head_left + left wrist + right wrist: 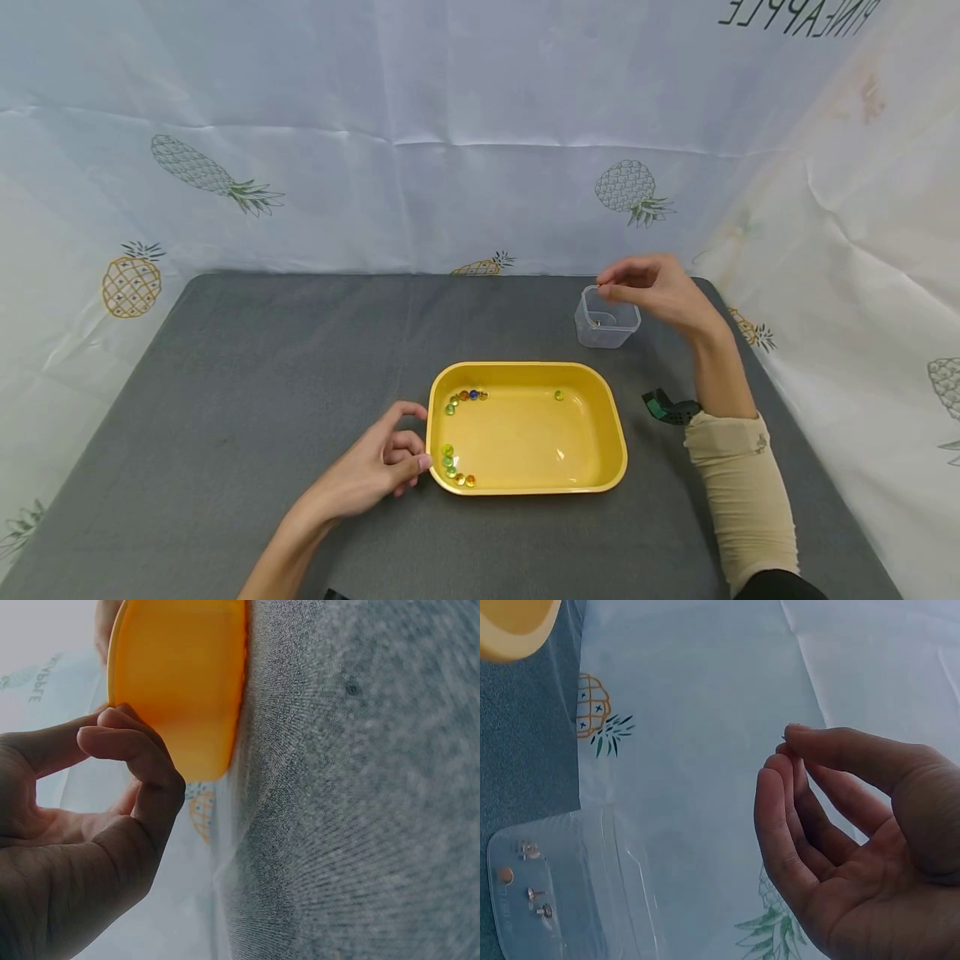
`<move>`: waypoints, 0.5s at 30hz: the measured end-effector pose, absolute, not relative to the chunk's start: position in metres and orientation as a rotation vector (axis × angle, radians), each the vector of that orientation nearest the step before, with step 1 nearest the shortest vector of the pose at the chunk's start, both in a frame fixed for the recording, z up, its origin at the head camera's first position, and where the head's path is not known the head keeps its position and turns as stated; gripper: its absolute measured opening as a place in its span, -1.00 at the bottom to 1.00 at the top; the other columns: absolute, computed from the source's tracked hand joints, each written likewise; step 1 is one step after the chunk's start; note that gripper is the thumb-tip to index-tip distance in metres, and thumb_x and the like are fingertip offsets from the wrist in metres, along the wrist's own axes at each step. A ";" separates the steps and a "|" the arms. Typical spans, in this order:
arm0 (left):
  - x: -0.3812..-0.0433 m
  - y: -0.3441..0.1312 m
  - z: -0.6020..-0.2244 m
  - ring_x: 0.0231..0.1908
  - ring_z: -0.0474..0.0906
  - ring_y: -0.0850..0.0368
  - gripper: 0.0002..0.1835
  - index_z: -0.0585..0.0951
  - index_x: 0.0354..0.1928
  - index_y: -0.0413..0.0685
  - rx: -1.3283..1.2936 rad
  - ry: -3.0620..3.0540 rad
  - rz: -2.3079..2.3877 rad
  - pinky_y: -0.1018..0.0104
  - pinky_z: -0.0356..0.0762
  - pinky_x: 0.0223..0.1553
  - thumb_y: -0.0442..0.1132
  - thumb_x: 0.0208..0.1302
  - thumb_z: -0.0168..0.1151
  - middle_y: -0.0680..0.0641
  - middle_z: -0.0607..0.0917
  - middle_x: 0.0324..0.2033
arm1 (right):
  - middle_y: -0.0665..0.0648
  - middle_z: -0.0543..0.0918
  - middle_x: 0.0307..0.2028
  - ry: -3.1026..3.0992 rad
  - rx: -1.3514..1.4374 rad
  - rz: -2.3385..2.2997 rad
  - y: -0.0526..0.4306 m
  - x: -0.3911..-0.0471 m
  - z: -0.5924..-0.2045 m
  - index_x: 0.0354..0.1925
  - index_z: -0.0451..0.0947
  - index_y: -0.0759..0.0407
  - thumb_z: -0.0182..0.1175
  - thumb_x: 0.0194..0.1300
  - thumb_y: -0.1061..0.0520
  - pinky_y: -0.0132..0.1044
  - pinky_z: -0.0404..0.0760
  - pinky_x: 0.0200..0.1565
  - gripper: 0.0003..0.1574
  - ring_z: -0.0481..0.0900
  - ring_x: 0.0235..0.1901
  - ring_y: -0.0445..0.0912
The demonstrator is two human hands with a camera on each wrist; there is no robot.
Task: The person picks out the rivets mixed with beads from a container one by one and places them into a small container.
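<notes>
The right hand (656, 290) pinches a tiny object (784, 738) between its thumb and fingertips; only a dark speck of it shows past the skin in the right wrist view, so what it is I cannot tell. That object lies right at the fingertips, above the clear container (603, 338), whose rim appears just beside or below the thumb in the head view; whether the fingers touch it cannot be told. On the container's bottom, apart from the hand, lie a few small tacks (536, 894) with metal shanks and round heads. Nearer the person, the yellow tray (525, 490) stands on the grey counter (322, 325), and the left hand (375, 467) grips its left rim, thumb and forefinger bent against the edge and the other fingers curled outside it. Within the tray, glass marbles (448, 461) gather in two groups along the side closest to the left hand, one of them a blue marble (473, 394), while a single green marble (558, 396) sits near the far wall, well apart from both hands.
</notes>
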State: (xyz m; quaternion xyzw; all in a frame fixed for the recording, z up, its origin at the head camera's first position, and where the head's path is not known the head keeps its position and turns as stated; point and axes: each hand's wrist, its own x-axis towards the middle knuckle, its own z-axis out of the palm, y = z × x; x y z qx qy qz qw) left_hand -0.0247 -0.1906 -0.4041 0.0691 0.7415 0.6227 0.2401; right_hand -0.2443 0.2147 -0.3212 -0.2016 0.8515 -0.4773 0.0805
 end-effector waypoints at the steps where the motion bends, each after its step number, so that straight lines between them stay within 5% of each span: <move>1: -0.025 -0.191 -0.404 -0.48 0.50 0.22 -0.39 0.19 0.45 -0.22 0.188 2.029 1.704 0.35 0.53 -0.42 -0.31 0.56 0.26 -0.16 0.64 -0.28 | -0.07 0.83 -0.18 2.548 -0.596 -1.431 0.216 -0.244 -0.322 0.09 0.71 0.36 0.38 0.49 0.21 -0.34 0.72 -0.11 -0.70 0.76 -0.22 -0.15; 15: -0.024 -0.191 -0.404 -0.48 0.49 0.23 -0.40 0.19 0.44 -0.23 0.177 2.021 1.707 0.35 0.52 -0.42 -0.31 0.56 0.26 -0.16 0.64 -0.29 | -0.24 0.81 -0.27 2.586 -0.498 -1.479 0.234 -0.247 -0.334 0.12 0.69 0.40 0.37 0.52 0.17 -0.44 0.72 -0.05 -0.65 0.77 -0.22 -0.22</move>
